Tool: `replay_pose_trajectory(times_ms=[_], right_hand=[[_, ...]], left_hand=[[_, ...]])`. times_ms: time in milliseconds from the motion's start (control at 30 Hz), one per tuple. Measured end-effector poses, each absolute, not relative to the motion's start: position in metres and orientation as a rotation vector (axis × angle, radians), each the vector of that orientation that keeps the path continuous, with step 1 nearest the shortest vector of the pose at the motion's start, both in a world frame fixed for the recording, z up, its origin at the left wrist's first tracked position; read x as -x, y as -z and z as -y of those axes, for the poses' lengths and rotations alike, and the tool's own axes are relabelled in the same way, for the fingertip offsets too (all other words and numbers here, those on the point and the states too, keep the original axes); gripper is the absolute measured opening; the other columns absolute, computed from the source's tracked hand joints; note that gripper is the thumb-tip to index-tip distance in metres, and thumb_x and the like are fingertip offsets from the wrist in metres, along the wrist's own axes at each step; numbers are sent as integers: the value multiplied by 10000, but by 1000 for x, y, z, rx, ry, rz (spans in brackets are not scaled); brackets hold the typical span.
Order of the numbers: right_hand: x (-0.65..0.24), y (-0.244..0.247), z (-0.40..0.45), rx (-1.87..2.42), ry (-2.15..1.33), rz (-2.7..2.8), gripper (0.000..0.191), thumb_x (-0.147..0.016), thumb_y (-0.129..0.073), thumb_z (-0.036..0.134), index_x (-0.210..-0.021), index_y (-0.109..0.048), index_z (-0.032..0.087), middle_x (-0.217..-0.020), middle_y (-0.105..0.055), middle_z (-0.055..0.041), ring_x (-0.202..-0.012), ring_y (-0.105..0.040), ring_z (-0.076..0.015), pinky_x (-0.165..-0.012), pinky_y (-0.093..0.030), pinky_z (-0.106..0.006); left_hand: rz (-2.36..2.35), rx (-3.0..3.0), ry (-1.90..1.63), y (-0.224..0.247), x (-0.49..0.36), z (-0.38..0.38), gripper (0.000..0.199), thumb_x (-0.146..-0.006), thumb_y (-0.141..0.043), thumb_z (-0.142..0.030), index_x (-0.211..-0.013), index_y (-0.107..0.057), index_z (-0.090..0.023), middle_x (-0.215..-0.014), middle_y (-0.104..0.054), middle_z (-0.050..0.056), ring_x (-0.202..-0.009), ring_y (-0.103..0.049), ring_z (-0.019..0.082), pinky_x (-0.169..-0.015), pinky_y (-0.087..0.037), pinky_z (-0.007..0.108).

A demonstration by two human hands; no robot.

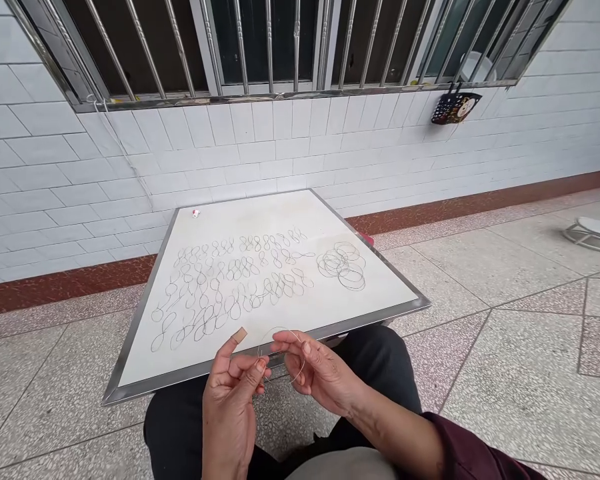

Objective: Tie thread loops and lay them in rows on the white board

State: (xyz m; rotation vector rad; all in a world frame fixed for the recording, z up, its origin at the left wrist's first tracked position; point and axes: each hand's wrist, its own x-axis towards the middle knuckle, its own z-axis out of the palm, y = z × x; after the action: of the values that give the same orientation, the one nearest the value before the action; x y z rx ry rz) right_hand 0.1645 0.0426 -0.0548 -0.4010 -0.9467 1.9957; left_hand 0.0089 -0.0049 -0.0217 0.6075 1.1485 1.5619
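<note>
Above the table's near edge, both hands are at one thin wire ring. My left hand pinches its left side between thumb and fingers; the index finger is raised, with tan tape round its tip. On the opposite side, my right hand has the wire between its thumb and bent fingers. Rows of wire loops twisted into figure-eights lie across the white table. To their right is a loose pile of round wire rings, overlapping one another.
The table has a grey metal edge and stands against a white tiled wall below a barred window. A small red and white object sits at its far left corner. My knees are at the near edge. A round stool stands far right.
</note>
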Motion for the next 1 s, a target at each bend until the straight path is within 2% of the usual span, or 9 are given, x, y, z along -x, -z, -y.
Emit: replay_pose_trajectory(times_ms=[167, 300, 533, 600, 767, 1000], right_hand=[[-170, 52, -46, 183, -2090, 1095, 720, -777, -706, 628, -1392, -539, 292, -1466, -494, -122, -528, -382, -33, -394, -303, -161], [-171, 58, -50, 110, -2153, 1117, 804, -712, -750, 637, -1406, -520, 302, -1405, -570, -115, -473, -388, -19, -394, -332, -168], [-170, 66, -55, 66, -2123, 1089, 694, -742, -786, 545, -1348, -582, 275, -1214, -672, -79, -499, -457, -28, -443, -397, -170], [-169, 67, -55, 81, -2101, 1106, 649, -765, -777, 523, -1334, -594, 270, -1169, -683, -66, -506, -497, -34, -446, -402, -173], [-168, 72, -56, 168, -2043, 1141, 622, -741, -814, 479, -1290, -623, 256, -1059, -696, -44, -541, -534, -46, -483, -426, -183], [-171, 72, -53, 292, -1974, 1237, 482, -830, -763, 357, -1276, -619, 246, -971, -700, -26, -656, -605, -80, -509, -431, -169]], left_hand=[[-1111, -647, -1452, 17, -14, 8, 713, -678, -861, -259, -1327, -570, -212, -624, -647, -40, -607, -551, 119, -613, -455, 230], [-1117, -649, -1392, 14, -18, 9, 727, -677, -858, -257, -1337, -556, -207, -654, -664, -30, -603, -548, 118, -600, -453, 232], [-1152, -661, -1357, 11, -22, 10, 694, -677, -856, -276, -1308, -572, -213, -603, -619, -52, -579, -543, 115, -573, -439, 226], [-1159, -679, -1346, 9, -23, 10, 683, -684, -851, -278, -1304, -574, -207, -573, -588, -64, -576, -541, 119, -579, -444, 233], [-1188, -737, -1293, 8, -24, 11, 664, -686, -848, -298, -1286, -581, -201, -590, -636, -36, -576, -564, 136, -559, -442, 237], [-1183, -816, -1255, 9, -22, 12, 555, -667, -852, -304, -1179, -647, -237, -593, -612, -49, -568, -568, 141, -575, -472, 259]])
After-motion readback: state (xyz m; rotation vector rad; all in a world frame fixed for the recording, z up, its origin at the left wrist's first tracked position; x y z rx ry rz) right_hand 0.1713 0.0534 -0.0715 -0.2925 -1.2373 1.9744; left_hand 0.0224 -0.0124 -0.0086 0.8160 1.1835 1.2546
